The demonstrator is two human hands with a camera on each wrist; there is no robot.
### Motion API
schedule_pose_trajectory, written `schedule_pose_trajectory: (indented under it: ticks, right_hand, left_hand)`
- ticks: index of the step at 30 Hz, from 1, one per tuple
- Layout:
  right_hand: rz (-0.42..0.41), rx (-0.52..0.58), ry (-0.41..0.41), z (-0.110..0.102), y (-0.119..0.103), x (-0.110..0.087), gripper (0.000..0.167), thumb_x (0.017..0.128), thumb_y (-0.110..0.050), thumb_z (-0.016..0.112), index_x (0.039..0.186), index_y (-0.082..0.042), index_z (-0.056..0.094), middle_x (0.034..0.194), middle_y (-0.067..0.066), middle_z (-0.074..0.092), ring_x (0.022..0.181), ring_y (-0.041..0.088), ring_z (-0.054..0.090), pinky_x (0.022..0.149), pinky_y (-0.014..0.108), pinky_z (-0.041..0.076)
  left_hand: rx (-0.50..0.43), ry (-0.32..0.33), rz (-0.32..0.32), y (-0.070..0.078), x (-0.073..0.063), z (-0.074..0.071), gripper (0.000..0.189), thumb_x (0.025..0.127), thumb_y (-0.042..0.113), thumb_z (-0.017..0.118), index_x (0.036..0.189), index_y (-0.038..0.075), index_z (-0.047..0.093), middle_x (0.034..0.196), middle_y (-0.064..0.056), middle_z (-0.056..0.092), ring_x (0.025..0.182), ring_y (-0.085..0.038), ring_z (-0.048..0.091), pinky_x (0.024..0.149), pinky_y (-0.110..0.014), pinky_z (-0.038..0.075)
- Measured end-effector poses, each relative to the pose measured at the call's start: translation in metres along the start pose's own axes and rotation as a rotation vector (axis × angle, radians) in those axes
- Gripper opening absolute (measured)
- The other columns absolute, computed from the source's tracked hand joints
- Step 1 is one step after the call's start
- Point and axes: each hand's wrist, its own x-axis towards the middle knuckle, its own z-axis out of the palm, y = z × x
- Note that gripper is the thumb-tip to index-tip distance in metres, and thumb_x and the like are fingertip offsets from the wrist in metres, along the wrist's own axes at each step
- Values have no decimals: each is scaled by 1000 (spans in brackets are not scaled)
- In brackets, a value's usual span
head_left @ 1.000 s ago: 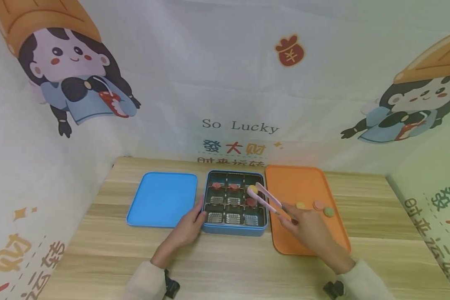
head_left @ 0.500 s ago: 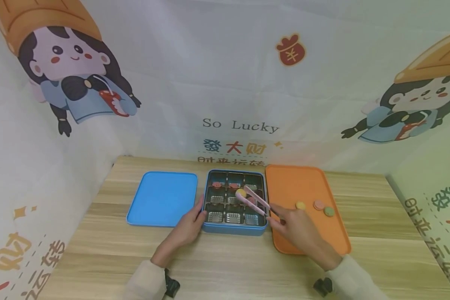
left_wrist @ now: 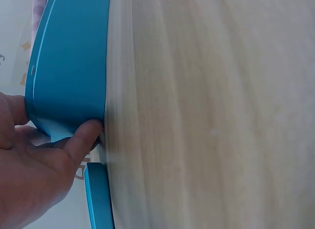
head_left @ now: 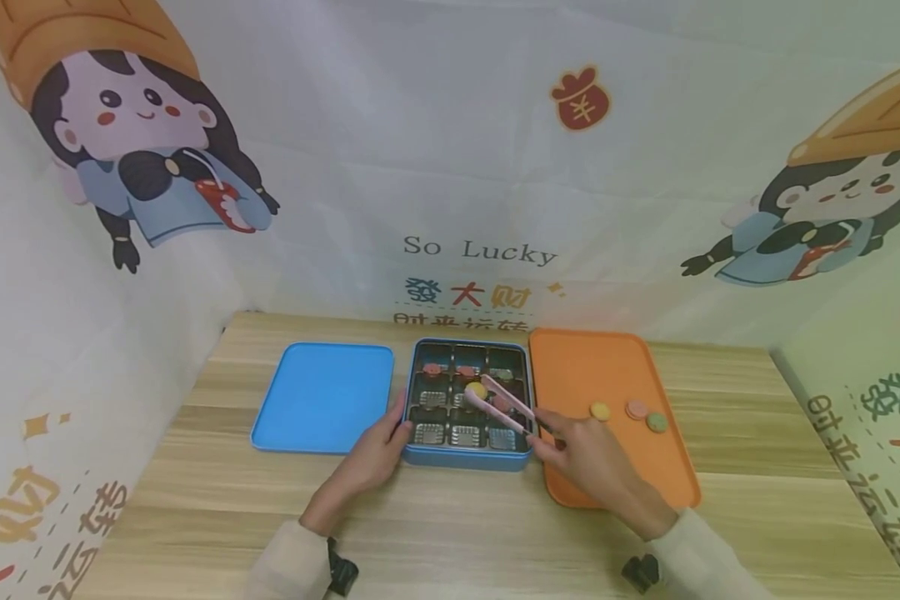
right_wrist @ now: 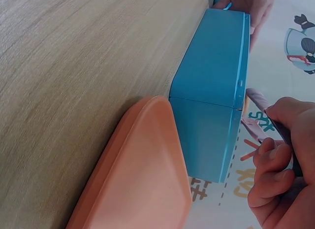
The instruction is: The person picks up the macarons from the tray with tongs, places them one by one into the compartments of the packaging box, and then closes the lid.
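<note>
My right hand (head_left: 588,450) grips pink tongs (head_left: 498,408) with dark handles. Between the tong tips is a yellow macaron (head_left: 477,390), over the middle compartment of an open blue tin box (head_left: 468,458); whether it touches the bottom cannot be told. My left hand (head_left: 378,450) holds the box at its left side; in the left wrist view, digits lie against the blue wall (left_wrist: 71,66). Reddish macarons (head_left: 432,370) sit in the back-left and back-middle compartments. Another reddish macaron shows behind the tongs at middle right. A greenish one (head_left: 502,375) is at back right.
Right of the box lies an orange tray (head_left: 585,358) bearing a yellow macaron (head_left: 599,411), a pink macaron (head_left: 636,408) and a green macaron (head_left: 656,422). A flat blue lid (head_left: 326,400) lies to the left. A printed cloth (head_left: 330,208) hangs behind the wooden table.
My right hand has moved the tongs and yellow macaron left and slightly toward me, from the box's back-right area to its middle. The left hand stays at the box.
</note>
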Motion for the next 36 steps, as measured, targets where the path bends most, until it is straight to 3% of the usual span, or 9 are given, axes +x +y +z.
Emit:
schedule_pose_trajectory:
  ticks: [12, 24, 36]
  right_hand:
    - [58, 53, 3, -4, 4, -2, 33, 88, -21, 75, 117, -7, 72, 50, -17, 35, 42, -8, 24, 37, 14, 19]
    - [41, 56, -1, -3, 5, -3, 31, 88, -21, 74, 116, -8, 72, 51, -18, 36, 42, -9, 24, 38, 13, 20]
    - [86, 27, 37, -11, 23, -15, 33, 86, -16, 76, 117, -5, 70, 57, -12, 39, 44, -6, 28, 38, 15, 24]
  left_hand:
    - [-1, 11, 11, 1, 1, -1, 56, 107, 15, 37, 157, 0, 16, 160, -22, 24, 147, -38, 25, 119, -53, 25]
    - [10, 11, 6, 2, -1, 0, 57, 107, 14, 39, 157, -1, 17, 159, -23, 26, 146, -40, 27, 118, -54, 26]
    - [0, 10, 5, 3, -2, -1, 57, 107, 14, 39, 156, -2, 17, 158, -24, 27, 145, -40, 27, 118, -55, 27]
